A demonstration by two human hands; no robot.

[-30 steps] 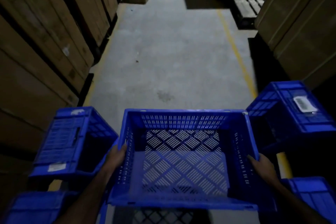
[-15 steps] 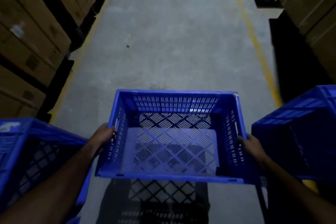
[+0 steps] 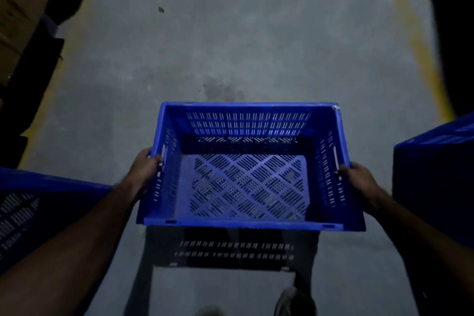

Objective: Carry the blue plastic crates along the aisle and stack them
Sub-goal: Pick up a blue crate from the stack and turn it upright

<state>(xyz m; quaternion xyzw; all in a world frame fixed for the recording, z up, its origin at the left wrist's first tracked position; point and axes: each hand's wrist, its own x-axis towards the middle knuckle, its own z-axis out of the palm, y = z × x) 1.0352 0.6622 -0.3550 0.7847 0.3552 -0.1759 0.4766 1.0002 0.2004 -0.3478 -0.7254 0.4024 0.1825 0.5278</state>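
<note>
Crate (image 3: 246, 187) aloft, left hand (image 3: 145, 169) grip curled round one side, right hand (image 3: 359, 177) likewise

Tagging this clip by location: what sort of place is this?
Probably a warehouse aisle: concrete floor edged by a yellow line, cardboard boxes stacked on the left, a blue crate being carried.

The middle crate (image 3: 246, 123) is bright blue. Rows of short upright slots pierce its walls, and its paler base carries a diamond lattice of slotted squares. The left crate (image 3: 38, 208) and right crate (image 3: 436, 161) show a darker blue. The floor (image 3: 230, 33) is mottled grey with one darker stain (image 3: 223, 90) and a worn yellow line (image 3: 420, 54). The boxes (image 3: 15, 7) look brown, though the dim light leaves that unsure.
</note>
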